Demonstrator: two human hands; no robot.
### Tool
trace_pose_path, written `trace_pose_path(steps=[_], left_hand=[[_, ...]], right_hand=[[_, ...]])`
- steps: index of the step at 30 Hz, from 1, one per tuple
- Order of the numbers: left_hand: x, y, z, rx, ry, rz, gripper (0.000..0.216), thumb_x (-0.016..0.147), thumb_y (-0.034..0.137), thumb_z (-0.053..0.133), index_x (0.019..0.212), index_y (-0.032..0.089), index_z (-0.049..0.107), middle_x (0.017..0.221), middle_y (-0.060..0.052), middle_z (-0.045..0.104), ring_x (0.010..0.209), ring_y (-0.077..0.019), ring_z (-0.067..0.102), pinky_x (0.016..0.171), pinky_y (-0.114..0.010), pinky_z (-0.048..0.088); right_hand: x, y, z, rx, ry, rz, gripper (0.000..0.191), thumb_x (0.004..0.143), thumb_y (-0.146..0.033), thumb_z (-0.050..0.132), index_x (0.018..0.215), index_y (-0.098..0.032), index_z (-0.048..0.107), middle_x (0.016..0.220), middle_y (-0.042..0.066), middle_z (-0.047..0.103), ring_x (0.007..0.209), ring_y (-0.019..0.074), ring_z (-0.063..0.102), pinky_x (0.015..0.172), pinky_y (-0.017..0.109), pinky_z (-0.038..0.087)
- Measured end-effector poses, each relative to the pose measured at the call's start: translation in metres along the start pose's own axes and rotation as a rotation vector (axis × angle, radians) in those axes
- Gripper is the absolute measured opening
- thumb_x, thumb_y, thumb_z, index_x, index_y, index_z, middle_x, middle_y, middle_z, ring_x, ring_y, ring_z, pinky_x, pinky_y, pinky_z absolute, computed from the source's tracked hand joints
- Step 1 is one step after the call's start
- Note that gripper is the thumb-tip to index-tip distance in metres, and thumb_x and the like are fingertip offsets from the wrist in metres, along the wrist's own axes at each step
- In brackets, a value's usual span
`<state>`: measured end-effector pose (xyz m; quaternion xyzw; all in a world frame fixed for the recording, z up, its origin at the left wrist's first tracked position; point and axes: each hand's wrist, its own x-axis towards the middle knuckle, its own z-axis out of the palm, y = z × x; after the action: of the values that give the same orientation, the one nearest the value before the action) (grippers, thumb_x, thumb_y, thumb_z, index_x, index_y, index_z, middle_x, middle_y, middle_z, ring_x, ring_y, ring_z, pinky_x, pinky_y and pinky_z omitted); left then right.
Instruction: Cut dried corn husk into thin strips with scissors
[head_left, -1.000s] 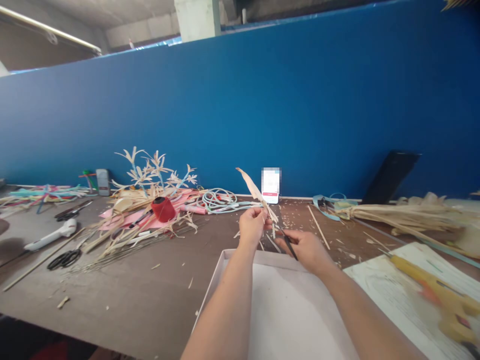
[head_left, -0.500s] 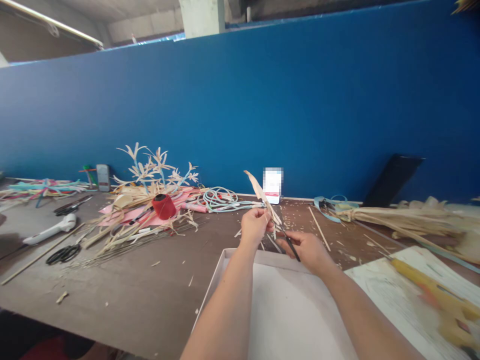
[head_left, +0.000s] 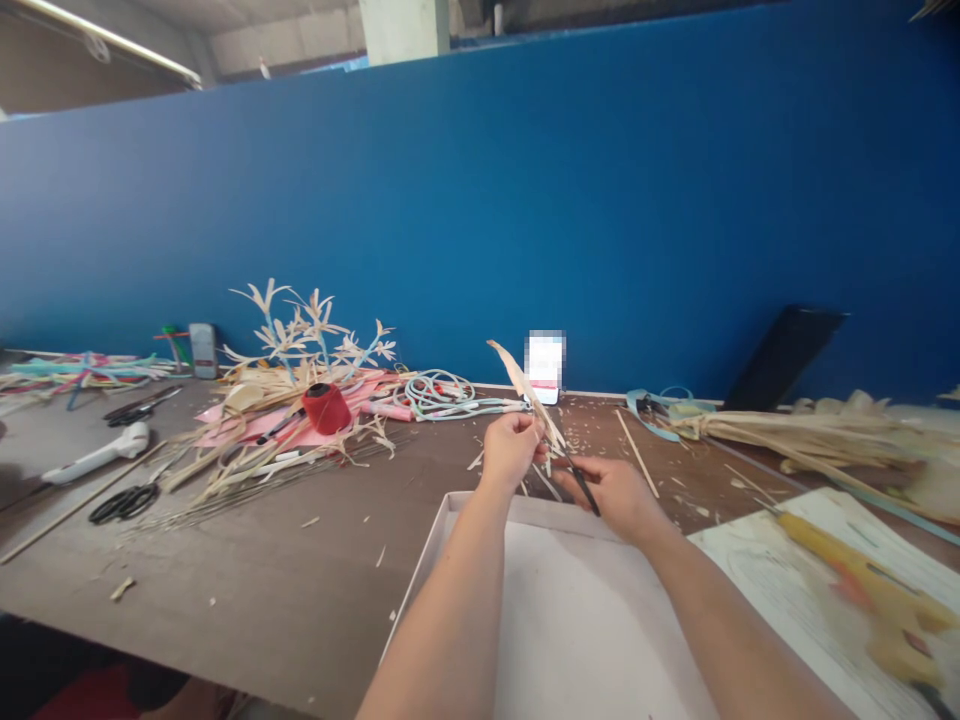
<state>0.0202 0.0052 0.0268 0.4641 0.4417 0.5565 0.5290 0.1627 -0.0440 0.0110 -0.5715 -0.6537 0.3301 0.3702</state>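
My left hand [head_left: 510, 448] is closed in a pinch on a pale dried leaf strip [head_left: 517, 378] that rises up and left from the fingers. My right hand [head_left: 609, 492] is closed around small black scissors [head_left: 581, 485], whose tip meets the strip just below my left fingers. Both hands hover over the far edge of a shallow white box [head_left: 457, 540] on the brown table.
A red thread spool [head_left: 325, 408], straw flowers [head_left: 300, 335] and coiled cords [head_left: 439, 396] lie at the left. Black scissors [head_left: 124, 503] and a white tool [head_left: 97, 455] sit further left. A yellow glue gun [head_left: 862, 575] rests on a board at the right, beside a bundle of dried leaves [head_left: 810, 435].
The hands stay together on the strip and have barely moved; the view has shifted slightly.
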Motion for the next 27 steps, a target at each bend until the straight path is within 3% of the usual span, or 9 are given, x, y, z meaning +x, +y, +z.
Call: trace_pose_path(steps=[11, 27], left_hand=[[0.001, -0.003, -0.001, 0.048, -0.006, 0.025, 0.006, 0.065, 0.021, 0.058, 0.064, 0.016, 0.058, 0.049, 0.002, 0.054, 0.042, -0.0091, 0.052, 0.042, -0.021, 0.045], [0.001, -0.004, -0.001, 0.108, -0.016, 0.022, 0.006, 0.066, 0.021, 0.055, 0.065, 0.016, 0.059, 0.049, 0.001, 0.055, 0.041, -0.0098, 0.051, 0.042, -0.021, 0.045]], right_hand=[[-0.001, 0.000, 0.000, -0.012, -0.012, 0.017, 0.044, 0.068, -0.043, 0.059, 0.102, -0.018, 0.067, 0.050, -0.001, 0.056, 0.047, 0.0132, 0.046, 0.047, 0.023, 0.036], [-0.003, -0.008, -0.003, -0.028, -0.011, -0.010, 0.039, 0.070, -0.042, 0.058, 0.099, -0.017, 0.068, 0.045, -0.003, 0.050, 0.047, 0.0119, 0.043, 0.046, 0.022, 0.032]])
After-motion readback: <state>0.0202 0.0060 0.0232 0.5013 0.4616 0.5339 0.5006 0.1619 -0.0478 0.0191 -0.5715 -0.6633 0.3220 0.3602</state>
